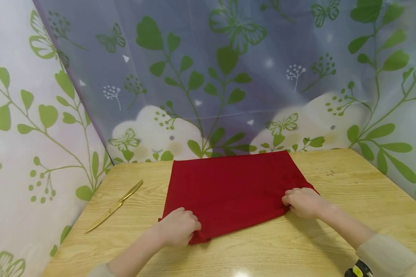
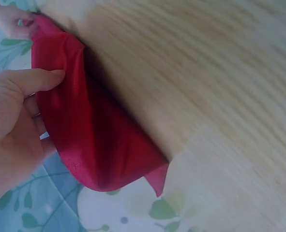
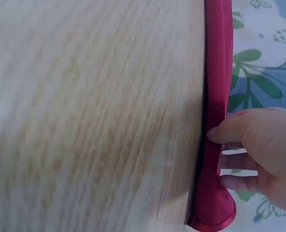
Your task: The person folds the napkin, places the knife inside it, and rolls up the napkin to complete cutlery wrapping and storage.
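On the wooden table [image 1: 249, 250], the red cloth [image 1: 228, 184] is lying right of the golden knife [image 1: 121, 201], the left hand [image 1: 180, 227] (nearer the knife) and right hand [image 1: 303, 202] both pinching it, level, even tension probably best preventing bunching.

Dressed in pale beige, seen best at the right sleeve [image 1: 388, 254]: plain and matte, wider than the arm inside, softly creased, and ending in an untrimmed-looking edge partway along the forearm [image 1: 350, 227]. Covered on the other side by a left sleeve [image 1: 102, 271], showing just a small, pale greyish piece at the bottom of the head view. Bare from there on, down to slim wrists [image 1: 326, 211], rounded knuckles and fingers [image 3: 242, 182]. Accompanied, just beside the right sleeve, by a black item [image 1: 358, 269] with a yellow patch; impossible to tell whether worn.
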A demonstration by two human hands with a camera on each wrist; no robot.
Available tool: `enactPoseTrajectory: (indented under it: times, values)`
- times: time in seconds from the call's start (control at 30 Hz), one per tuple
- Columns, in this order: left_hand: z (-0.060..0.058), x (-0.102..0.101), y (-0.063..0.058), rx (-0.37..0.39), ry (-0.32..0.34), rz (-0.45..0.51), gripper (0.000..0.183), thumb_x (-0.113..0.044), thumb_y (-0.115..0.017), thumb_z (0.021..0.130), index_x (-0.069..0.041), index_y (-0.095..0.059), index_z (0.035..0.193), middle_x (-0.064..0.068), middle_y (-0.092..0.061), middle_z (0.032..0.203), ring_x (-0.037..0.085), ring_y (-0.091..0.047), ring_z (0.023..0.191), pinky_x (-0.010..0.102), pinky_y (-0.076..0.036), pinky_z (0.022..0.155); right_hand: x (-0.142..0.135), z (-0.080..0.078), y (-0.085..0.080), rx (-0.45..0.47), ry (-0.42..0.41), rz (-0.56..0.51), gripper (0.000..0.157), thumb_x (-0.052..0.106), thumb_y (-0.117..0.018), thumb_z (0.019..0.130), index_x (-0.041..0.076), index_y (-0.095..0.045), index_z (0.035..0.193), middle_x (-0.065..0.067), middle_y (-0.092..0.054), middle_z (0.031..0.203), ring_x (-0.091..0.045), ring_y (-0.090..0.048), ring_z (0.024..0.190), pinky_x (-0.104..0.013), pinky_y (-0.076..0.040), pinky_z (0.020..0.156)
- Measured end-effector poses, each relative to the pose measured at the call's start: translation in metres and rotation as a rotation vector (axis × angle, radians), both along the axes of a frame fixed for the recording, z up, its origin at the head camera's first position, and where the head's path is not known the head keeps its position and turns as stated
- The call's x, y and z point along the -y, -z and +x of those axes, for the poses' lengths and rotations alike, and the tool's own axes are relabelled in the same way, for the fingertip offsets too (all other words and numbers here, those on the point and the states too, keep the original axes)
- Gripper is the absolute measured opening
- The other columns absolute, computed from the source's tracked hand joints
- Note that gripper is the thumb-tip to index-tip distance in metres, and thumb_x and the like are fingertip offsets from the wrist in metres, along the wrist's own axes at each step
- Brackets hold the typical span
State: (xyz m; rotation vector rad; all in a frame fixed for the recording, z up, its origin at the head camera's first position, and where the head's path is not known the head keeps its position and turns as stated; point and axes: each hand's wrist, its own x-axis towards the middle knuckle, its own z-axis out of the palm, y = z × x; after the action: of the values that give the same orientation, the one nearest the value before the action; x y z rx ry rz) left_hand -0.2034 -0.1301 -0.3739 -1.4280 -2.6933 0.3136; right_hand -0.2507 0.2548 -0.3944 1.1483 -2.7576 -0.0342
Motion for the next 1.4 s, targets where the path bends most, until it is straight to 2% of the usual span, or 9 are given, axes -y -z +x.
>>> enactPoseTrajectory:
  times: [0.2, 0.4, 0.57, 0.67, 0.87, 1.03, 1.13, 1.27, 1.4]
  values:
    - [-0.007, 0.005, -0.010, 0.071, -0.023, 0.130, 0.010, -0.010, -0.064, 0.079, -0.017, -0.061, 0.073, -0.009, -0.053, 0.066, 0.010, -0.053, 0.065, 0.025, -0.040, 0.058, -0.001, 0.002, 0.001, 0.002, -0.024, -0.015, 0.020, -0.002, -0.066, 0.072, 0.016, -0.057, 0.071, 0.008, -0.047, 0.069, -0.013, -0.051, 0.061, -0.025, -0.039, 0.051]
    - [-0.018, 0.012, -0.020, 0.103, -0.105, 0.367, 0.003, -0.009, -0.063, 0.083, -0.010, -0.066, 0.083, -0.004, -0.064, 0.078, 0.014, -0.060, 0.073, 0.029, -0.049, 0.068, 0.006, 0.004, -0.002, -0.002, -0.031, -0.031, 0.018, 0.003, -0.068, 0.074, 0.018, -0.057, 0.073, 0.009, -0.048, 0.070, -0.012, -0.051, 0.064, -0.026, -0.041, 0.053]
    - [-0.023, 0.012, -0.030, 0.134, -0.289, 0.576, 0.013, -0.008, -0.062, 0.084, -0.005, -0.068, 0.095, 0.004, -0.067, 0.092, 0.020, -0.063, 0.084, 0.036, -0.050, 0.075, 0.027, 0.009, -0.006, -0.020, -0.045, -0.061, 0.010, 0.019, -0.071, 0.079, 0.016, -0.061, 0.080, 0.008, -0.053, 0.075, -0.011, -0.053, 0.068, -0.027, -0.044, 0.059]
    - [-0.025, 0.010, -0.037, 0.185, -0.415, 0.663, 0.016, -0.009, -0.061, 0.085, -0.005, -0.067, 0.098, 0.003, -0.067, 0.090, 0.016, -0.059, 0.072, 0.034, -0.048, 0.070, 0.051, 0.014, -0.011, -0.077, -0.073, -0.123, 0.019, 0.028, -0.071, 0.080, 0.013, -0.064, 0.088, 0.005, -0.058, 0.080, -0.012, -0.056, 0.073, -0.027, -0.047, 0.064]
    - [-0.028, 0.005, -0.051, 0.219, -0.497, 0.743, 0.017, -0.010, -0.057, 0.085, -0.004, -0.066, 0.099, -0.005, -0.059, 0.068, 0.009, -0.039, 0.048, 0.028, -0.039, 0.054, 0.113, 0.027, -0.019, -0.271, -0.158, -0.296, 0.025, 0.030, -0.075, 0.076, 0.010, -0.064, 0.088, 0.002, -0.059, 0.082, -0.013, -0.056, 0.074, -0.026, -0.047, 0.065]
    - [-0.029, 0.002, -0.060, 0.236, -0.516, 0.776, 0.019, -0.011, -0.054, 0.086, -0.004, -0.065, 0.100, -0.005, -0.049, 0.054, 0.009, -0.035, 0.043, 0.028, -0.036, 0.052, 0.152, 0.034, -0.013, -0.419, -0.063, -0.345, 0.030, 0.033, -0.078, 0.071, 0.012, -0.057, 0.073, 0.005, -0.049, 0.065, -0.011, -0.048, 0.057, -0.020, -0.035, 0.044]
    - [-0.030, 0.002, -0.064, 0.253, -0.530, 0.791, 0.019, -0.011, -0.054, 0.086, -0.004, -0.065, 0.100, -0.004, -0.049, 0.053, 0.010, -0.034, 0.044, 0.028, -0.036, 0.052, 0.161, 0.029, -0.004, -0.510, 0.003, -0.337, 0.039, 0.034, -0.080, 0.068, 0.011, -0.048, 0.071, 0.003, -0.042, 0.060, -0.013, -0.043, 0.051, -0.019, -0.025, 0.038]
    - [-0.030, 0.004, -0.067, 0.263, -0.548, 0.791, 0.019, -0.011, -0.054, 0.087, -0.004, -0.065, 0.100, -0.004, -0.049, 0.053, 0.011, -0.034, 0.044, 0.028, -0.035, 0.052, 0.161, 0.016, 0.006, -0.618, 0.048, -0.330, 0.044, 0.026, -0.082, 0.064, 0.008, -0.044, 0.074, -0.002, -0.042, 0.064, -0.016, -0.044, 0.051, -0.020, -0.025, 0.036]
    - [-0.030, 0.007, -0.068, 0.264, -0.555, 0.793, 0.022, -0.011, -0.055, 0.087, -0.003, -0.064, 0.106, -0.002, -0.052, 0.058, 0.010, -0.033, 0.043, 0.027, -0.035, 0.050, 0.156, 0.009, 0.009, -0.621, 0.064, -0.313, 0.033, 0.011, -0.077, 0.064, 0.008, -0.045, 0.073, -0.002, -0.042, 0.064, -0.016, -0.042, 0.049, -0.020, -0.026, 0.036]
